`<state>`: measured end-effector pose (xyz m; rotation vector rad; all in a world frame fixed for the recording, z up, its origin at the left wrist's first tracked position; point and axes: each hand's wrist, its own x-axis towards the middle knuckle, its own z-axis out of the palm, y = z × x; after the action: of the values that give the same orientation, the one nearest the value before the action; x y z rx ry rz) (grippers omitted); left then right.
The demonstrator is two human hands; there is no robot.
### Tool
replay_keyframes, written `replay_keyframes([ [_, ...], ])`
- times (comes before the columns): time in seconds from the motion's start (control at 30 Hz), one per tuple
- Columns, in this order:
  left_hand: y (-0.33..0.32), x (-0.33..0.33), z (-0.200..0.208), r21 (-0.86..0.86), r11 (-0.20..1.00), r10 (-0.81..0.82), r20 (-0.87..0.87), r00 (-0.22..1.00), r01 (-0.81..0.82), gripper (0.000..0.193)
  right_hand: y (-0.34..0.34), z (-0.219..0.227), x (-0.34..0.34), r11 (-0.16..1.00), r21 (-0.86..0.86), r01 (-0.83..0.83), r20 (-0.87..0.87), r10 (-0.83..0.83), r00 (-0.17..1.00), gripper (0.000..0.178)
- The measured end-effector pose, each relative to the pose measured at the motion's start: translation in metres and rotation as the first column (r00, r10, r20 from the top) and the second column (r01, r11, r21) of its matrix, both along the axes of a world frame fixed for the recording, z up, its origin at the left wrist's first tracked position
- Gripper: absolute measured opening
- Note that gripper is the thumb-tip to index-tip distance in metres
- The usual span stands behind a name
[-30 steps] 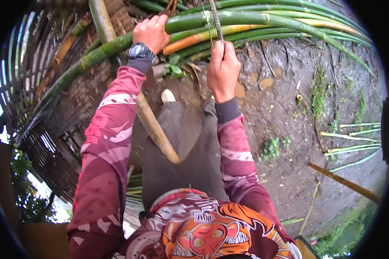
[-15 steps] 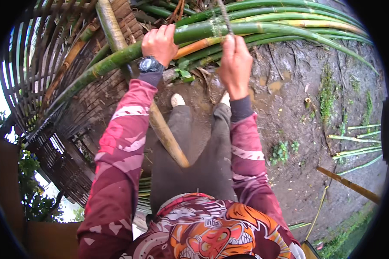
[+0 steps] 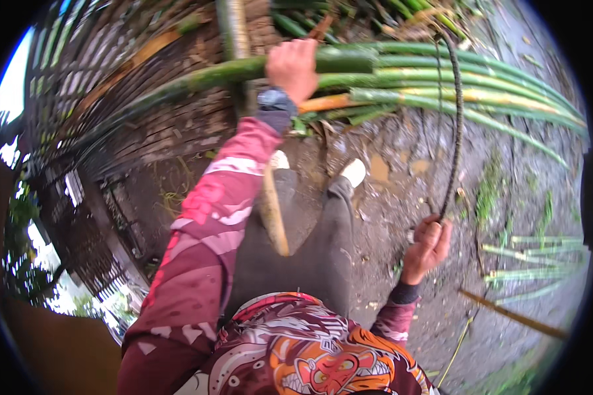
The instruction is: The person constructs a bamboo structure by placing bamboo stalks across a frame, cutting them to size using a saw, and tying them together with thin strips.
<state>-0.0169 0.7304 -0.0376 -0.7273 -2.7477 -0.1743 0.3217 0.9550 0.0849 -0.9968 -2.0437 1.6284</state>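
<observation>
My left hand [image 3: 292, 68] is closed around a thick green bamboo pole [image 3: 344, 60], close to its squared-off right end. Lower right, my right hand [image 3: 430, 247] is closed on the near end of a bow saw with a dark, ribbed, curved frame [image 3: 457, 115]. Its thin blade [image 3: 439, 85] runs inside the curve, apart from the pole in my left hand. A separate, thinner bamboo length [image 3: 377, 97] starts just below the held pole's end and stretches right. Beneath my left hand, the held pole crosses a yellowish bamboo pole [image 3: 274, 220] that slants toward me.
Several green bamboo poles [image 3: 517, 92] lie bunched at the far right. A slatted bamboo structure [image 3: 132, 72] and a brick-like block [image 3: 191, 122] stand left. Short cut bamboo lengths [image 3: 534, 273] and a brown stick [image 3: 510, 315] rest on muddy ground at right.
The bamboo pole, whole before, is now in two pieces, its right part dropped lower. My right hand has drawn the saw away, down and to the right. My left hand keeps its grip.
</observation>
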Motion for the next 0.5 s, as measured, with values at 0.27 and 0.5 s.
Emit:
replay_keyframes([
  [0.27, -0.05, 0.028, 0.018, 0.172, 0.982, -0.103, 0.163, 0.981, 0.075, 0.063, -0.053, 0.048, -0.203, 0.475, 0.643, -0.601, -0.019, 0.794, 0.607, 0.022],
  [0.5, -0.133, 0.075, 0.051, 0.349, 0.917, 0.081, 0.315, 0.946, -0.195, 0.069, -0.17, 0.001, -0.376, -0.102, 0.873, -0.478, 0.281, 0.904, 0.321, 0.025],
])
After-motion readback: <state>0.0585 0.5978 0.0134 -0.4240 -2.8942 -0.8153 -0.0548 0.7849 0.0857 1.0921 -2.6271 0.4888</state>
